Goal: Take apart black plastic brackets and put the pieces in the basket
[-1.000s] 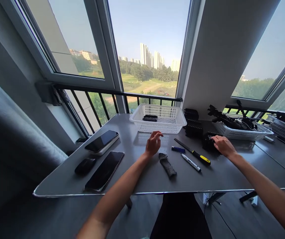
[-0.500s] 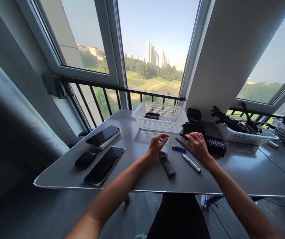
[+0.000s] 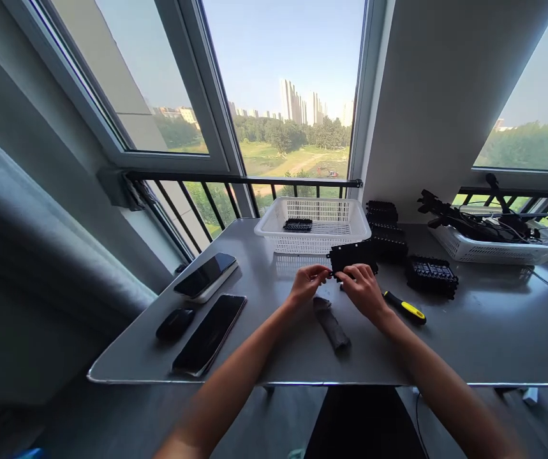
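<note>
My left hand point(image 3: 308, 284) pinches the lower left corner of a flat black plastic panel point(image 3: 350, 255), which is tilted up above the table. My right hand point(image 3: 363, 291) has its fingers closed on the panel's lower edge, close to the left fingertips. Between the forearms lies a strip of dark grey cloth point(image 3: 332, 326). To the right of my right wrist is a screwdriver with a yellow and black handle point(image 3: 405, 308); its shaft runs behind the hand. The two pens are hidden from view.
Behind the hands stands a white plastic basket point(image 3: 309, 245) holding a black part. Stacked black parts point(image 3: 387, 241) and another black block point(image 3: 431, 275) sit to the right. Two phones point(image 3: 210, 335) point(image 3: 205, 275) and a black mouse-like case point(image 3: 175, 324) lie at the left.
My right hand has lifted the black panel from the stack side and brought it left, where my left hand now meets it. The view has shifted, and the screwdriver's handle now shows.
</note>
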The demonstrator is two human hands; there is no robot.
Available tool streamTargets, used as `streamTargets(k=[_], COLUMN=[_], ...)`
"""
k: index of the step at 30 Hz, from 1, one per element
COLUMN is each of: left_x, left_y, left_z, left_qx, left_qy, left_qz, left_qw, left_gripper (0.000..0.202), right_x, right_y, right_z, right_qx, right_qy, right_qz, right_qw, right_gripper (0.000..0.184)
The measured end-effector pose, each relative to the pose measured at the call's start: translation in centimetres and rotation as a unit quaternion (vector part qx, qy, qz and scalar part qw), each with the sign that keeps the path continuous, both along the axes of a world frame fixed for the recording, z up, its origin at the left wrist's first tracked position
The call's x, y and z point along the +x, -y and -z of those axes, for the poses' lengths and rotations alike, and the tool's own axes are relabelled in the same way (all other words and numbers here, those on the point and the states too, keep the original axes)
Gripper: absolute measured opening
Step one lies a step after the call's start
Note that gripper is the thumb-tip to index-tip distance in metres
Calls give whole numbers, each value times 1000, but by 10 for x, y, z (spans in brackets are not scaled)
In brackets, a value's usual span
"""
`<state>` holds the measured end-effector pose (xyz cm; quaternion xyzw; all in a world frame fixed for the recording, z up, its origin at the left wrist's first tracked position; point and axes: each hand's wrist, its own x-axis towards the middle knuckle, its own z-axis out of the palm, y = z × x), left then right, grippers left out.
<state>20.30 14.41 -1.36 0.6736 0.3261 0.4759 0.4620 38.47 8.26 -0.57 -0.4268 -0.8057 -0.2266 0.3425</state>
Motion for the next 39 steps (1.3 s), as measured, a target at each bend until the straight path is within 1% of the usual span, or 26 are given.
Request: streamTargets(k=[3,9,15,20,32,39], left_x=[1,1,-1,-2,-1,-1], left_y=[0,4,8,9,8,8], left_z=[1,3,-1,-2,0,-2], left_qx=[8,30,73,99,113,84], left_qy=[-13,-34,-82,-106,-121,-114], left_qz=[3,-13,-33,-53,-65,-54], left_qw=[1000,999,993,988,984,988], left_gripper=[30,24,22,19,20,21], right_x=[2,1,0,-1,-1,0], right_y=[3,6,6,7,7,7], right_z=[0,1,3,4,5,6], right_qx=[-8,-8,-16,-8,-18,-23], right_qy=[-14,-32,-43,-45,-35,-31], right_qz=[4,8,13,14,7,10], right_qw=[1000,999,999,999,999,999], right_gripper=[26,28,29,28,27,28])
